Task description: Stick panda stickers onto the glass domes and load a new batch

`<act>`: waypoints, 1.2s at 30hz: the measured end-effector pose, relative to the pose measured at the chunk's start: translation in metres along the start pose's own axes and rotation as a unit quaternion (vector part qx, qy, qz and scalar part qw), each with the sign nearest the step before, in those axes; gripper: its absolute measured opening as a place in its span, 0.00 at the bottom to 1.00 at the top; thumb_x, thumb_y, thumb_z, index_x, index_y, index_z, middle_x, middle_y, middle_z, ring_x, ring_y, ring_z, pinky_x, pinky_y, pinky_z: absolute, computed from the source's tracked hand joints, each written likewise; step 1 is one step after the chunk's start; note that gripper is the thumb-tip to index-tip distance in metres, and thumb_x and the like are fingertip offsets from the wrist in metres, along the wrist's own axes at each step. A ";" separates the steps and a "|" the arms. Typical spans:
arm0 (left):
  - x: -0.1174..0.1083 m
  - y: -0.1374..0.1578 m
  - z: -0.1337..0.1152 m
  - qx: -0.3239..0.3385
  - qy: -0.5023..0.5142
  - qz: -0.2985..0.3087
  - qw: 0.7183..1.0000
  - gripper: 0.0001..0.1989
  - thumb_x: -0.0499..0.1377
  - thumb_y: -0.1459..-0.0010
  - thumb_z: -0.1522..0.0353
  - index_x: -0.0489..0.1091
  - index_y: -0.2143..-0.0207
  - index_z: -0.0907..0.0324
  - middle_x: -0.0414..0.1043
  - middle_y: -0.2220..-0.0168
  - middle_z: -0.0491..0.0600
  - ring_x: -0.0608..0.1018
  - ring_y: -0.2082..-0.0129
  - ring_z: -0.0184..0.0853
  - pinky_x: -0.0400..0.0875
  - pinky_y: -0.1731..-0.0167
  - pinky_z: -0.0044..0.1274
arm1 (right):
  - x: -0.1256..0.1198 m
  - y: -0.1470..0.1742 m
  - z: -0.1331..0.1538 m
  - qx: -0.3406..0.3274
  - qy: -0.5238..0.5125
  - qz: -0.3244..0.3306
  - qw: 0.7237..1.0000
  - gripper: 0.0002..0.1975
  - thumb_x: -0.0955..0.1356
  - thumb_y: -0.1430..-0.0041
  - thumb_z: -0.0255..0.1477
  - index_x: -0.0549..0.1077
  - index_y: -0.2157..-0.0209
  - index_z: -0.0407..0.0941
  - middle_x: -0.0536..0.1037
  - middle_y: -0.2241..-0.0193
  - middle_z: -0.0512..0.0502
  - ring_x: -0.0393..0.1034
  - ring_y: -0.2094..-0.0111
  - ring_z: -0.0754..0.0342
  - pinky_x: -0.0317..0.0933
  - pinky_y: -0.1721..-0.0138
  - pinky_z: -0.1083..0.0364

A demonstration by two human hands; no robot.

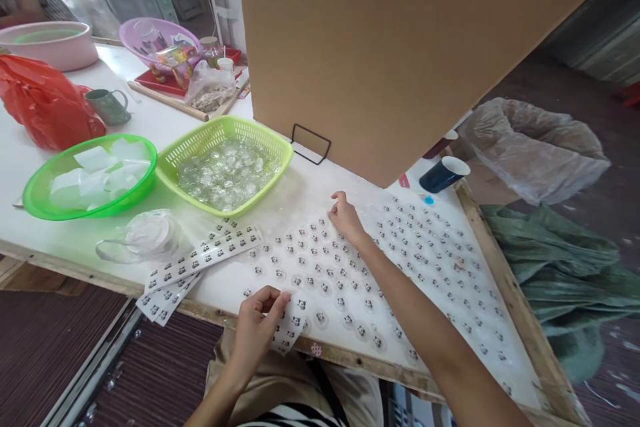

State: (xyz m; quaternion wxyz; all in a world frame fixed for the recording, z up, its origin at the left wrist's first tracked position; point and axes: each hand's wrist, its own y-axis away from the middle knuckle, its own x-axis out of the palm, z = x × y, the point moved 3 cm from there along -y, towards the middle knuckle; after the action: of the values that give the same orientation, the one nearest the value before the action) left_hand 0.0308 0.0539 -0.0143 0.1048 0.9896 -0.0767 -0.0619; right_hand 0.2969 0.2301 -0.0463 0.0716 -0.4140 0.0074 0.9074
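My left hand [257, 323] pinches a small sheet of panda stickers [289, 332] between thumb and bent fingers, at the table's front edge. Farther in, my right hand [345, 217] is down at the table top, its fingers curled together. Whatever its fingertips hold, if anything, is hidden or too small to name. Around and beyond it lie many clear round discs [320, 318], spread in loose rows, each with a small black-and-white panda on it. More strips of panda stickers [203, 255] lie crossed on the left, one hanging over the front edge.
A yellow-green basket [167, 153] holds clear discs. Left of it, a green bowl [37, 197] contains white pieces; a roll of clear film [150, 232] lies nearer. A large cardboard sheet [370, 60] stands behind. A dark blue cup [440, 175] lies near the wooden right edge [520, 293].
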 end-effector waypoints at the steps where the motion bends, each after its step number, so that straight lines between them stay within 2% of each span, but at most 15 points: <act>1: 0.000 0.000 0.000 0.000 0.000 0.001 1.000 0.20 0.59 0.41 0.55 0.68 0.76 0.62 0.60 0.80 0.42 0.61 0.79 0.27 0.55 0.78 0.18 | 0.001 0.001 0.002 -0.008 0.028 -0.007 1.000 0.22 0.61 0.50 0.21 0.58 0.51 0.45 0.71 0.69 0.48 0.68 0.67 0.50 0.59 0.62 0.52; 5: -0.002 0.000 0.000 0.003 -0.002 -0.001 1.000 0.19 0.59 0.41 0.56 0.68 0.76 0.61 0.61 0.80 0.42 0.62 0.78 0.28 0.56 0.77 0.19 | -0.002 0.004 0.011 -0.025 0.101 -0.058 0.993 0.22 0.62 0.50 0.20 0.60 0.51 0.44 0.68 0.55 0.37 0.67 0.58 0.45 0.58 0.55 0.47; 7: -0.002 0.000 0.001 0.005 -0.003 -0.002 1.000 0.19 0.59 0.41 0.56 0.68 0.76 0.61 0.60 0.80 0.42 0.62 0.79 0.28 0.56 0.78 0.19 | -0.004 0.006 0.019 -0.035 0.098 -0.083 0.991 0.19 0.64 0.49 0.22 0.63 0.54 0.44 0.67 0.53 0.35 0.66 0.55 0.43 0.57 0.52 0.44; 8: -0.002 0.001 0.001 0.006 -0.003 -0.002 1.000 0.18 0.59 0.41 0.56 0.68 0.76 0.61 0.60 0.80 0.42 0.62 0.79 0.28 0.56 0.78 0.18 | -0.004 0.007 0.024 -0.043 0.080 -0.087 0.992 0.16 0.64 0.48 0.23 0.65 0.56 0.44 0.67 0.53 0.36 0.66 0.54 0.43 0.57 0.51 0.44; 10: -0.001 0.001 0.000 0.009 -0.004 -0.002 1.000 0.18 0.59 0.41 0.57 0.67 0.76 0.61 0.60 0.80 0.42 0.62 0.79 0.28 0.56 0.78 0.18 | 0.003 0.008 0.034 -0.049 0.001 -0.053 0.997 0.07 0.65 0.46 0.27 0.68 0.63 0.45 0.71 0.57 0.39 0.67 0.56 0.45 0.58 0.51 0.45; 13: 0.000 0.001 -0.004 0.015 -0.001 -0.002 1.000 0.18 0.59 0.41 0.57 0.67 0.77 0.61 0.60 0.81 0.42 0.62 0.79 0.27 0.57 0.79 0.18 | 0.021 0.008 0.043 -0.016 -0.119 0.050 0.992 0.02 0.66 0.46 0.29 0.69 0.71 0.46 0.75 0.69 0.46 0.69 0.66 0.52 0.63 0.60 0.52; 15: -0.001 0.001 -0.006 0.019 0.000 -0.007 1.000 0.18 0.60 0.41 0.57 0.67 0.78 0.61 0.61 0.81 0.42 0.62 0.80 0.27 0.57 0.79 0.18 | 0.030 0.008 0.045 0.006 -0.144 0.079 0.987 0.02 0.66 0.48 0.29 0.70 0.73 0.46 0.75 0.74 0.49 0.69 0.71 0.54 0.63 0.66 0.56; 23: -0.003 0.003 -0.005 0.013 0.003 -0.009 1.000 0.19 0.60 0.42 0.56 0.67 0.77 0.61 0.62 0.81 0.42 0.63 0.79 0.28 0.58 0.79 0.18 | 0.039 -0.002 0.037 0.041 -0.163 0.075 0.983 0.04 0.66 0.48 0.30 0.72 0.72 0.45 0.77 0.75 0.49 0.70 0.72 0.56 0.63 0.69 0.57; 30: -0.005 0.003 -0.003 0.018 -0.003 -0.013 1.000 0.18 0.60 0.41 0.57 0.67 0.77 0.61 0.62 0.80 0.43 0.64 0.79 0.28 0.59 0.78 0.18 | 0.049 -0.016 0.048 0.049 -0.156 0.083 0.983 0.01 0.67 0.49 0.27 0.72 0.73 0.45 0.78 0.74 0.49 0.71 0.71 0.55 0.63 0.68 0.58; 36: -0.010 0.004 -0.002 0.016 -0.008 -0.020 1.000 0.17 0.59 0.40 0.57 0.68 0.75 0.61 0.64 0.79 0.43 0.65 0.78 0.29 0.60 0.77 0.18 | 0.045 -0.020 0.052 0.046 -0.150 0.091 0.983 0.02 0.67 0.48 0.27 0.73 0.72 0.44 0.78 0.73 0.49 0.72 0.70 0.56 0.62 0.68 0.58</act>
State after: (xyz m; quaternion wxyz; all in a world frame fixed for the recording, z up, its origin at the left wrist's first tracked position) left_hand 0.0208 0.0524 -0.0104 0.0866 0.9920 -0.0587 -0.0708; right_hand 0.2319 0.2589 -0.0448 0.0077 -0.2673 0.0759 0.9606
